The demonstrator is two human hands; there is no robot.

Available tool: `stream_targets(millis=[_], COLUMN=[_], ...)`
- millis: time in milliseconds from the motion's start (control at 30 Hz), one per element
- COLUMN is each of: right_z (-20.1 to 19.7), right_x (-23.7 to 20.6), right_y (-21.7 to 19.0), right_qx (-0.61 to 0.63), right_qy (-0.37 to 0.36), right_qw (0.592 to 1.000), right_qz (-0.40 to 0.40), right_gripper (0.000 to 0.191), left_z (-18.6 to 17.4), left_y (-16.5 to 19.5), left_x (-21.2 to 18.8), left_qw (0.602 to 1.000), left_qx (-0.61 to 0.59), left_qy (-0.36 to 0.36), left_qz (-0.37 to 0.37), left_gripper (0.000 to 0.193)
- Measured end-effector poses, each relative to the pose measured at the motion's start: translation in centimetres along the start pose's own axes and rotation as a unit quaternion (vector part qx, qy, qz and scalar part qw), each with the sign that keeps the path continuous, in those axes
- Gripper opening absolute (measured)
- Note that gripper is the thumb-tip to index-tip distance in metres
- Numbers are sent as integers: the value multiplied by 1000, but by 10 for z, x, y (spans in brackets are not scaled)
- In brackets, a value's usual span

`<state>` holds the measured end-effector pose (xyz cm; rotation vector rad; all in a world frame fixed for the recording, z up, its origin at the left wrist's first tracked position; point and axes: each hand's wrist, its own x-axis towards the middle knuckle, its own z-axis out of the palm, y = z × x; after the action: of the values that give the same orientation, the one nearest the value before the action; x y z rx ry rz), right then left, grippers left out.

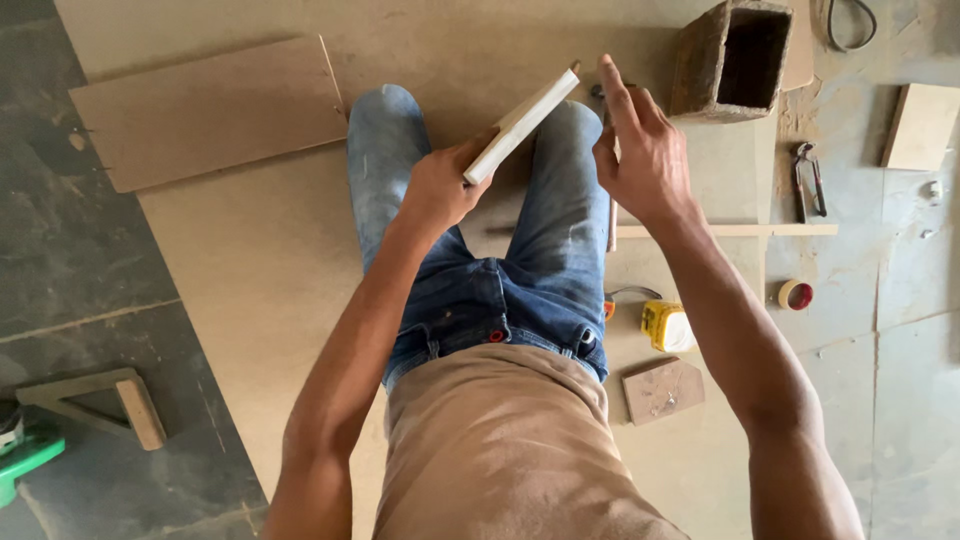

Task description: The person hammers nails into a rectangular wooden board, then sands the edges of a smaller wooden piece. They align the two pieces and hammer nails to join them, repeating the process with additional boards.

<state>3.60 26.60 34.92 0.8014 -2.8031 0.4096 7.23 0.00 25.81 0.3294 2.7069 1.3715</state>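
White board offcut [523, 124]: narrow flat piece, seen edge-on, held tilted above the knees of a person kneeling on a large fibreboard sheet [250, 280]. Left hand [440, 185]: fingers closed around the lower end of the offcut, arm reaching forward. Right hand [640, 150]: holding nothing, fingers loosely extended, index tip raised just beside the offcut's far end; contact cannot be told. Risk, as judged: a one-ended grip could let the piece pivot or slip onto the legs. Nearby: hollow block [735, 60], pincers [808, 178], yellow tape measure [665, 325], tape roll [796, 294].
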Motion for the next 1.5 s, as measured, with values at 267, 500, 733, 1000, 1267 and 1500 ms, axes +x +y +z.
stream_targets(millis=[267,500,733,1000,1267,1500], right_z=[0,16,20,-2,8,-4], right_x=[5,10,-16,-5,-13,-4], right_y=[-21,17,-62,-66,-102,-89], right_qx=[54,41,199,185,156,58], right_qy=[-25,-19,-42,-25,-28,-119], right_qw=[994,999,978,982,974,991], right_qz=[-94,-25,-46,-13,-164,24], right_gripper=[74,73,82,74,77,76], left_z=[5,12,7,5,2,6], left_y=[-4,-10,-7,-1,-2,-5], left_x=[-2,-2,-3,1,-2,-1], left_qw=[999,999,1000,1000,999,999], left_qx=[6,25,12,15,-7,26], left_qy=[22,22,10,-11,-24,20], left_qz=[30,38,12,-11,-38,37], left_gripper=[48,51,51,46,51,52])
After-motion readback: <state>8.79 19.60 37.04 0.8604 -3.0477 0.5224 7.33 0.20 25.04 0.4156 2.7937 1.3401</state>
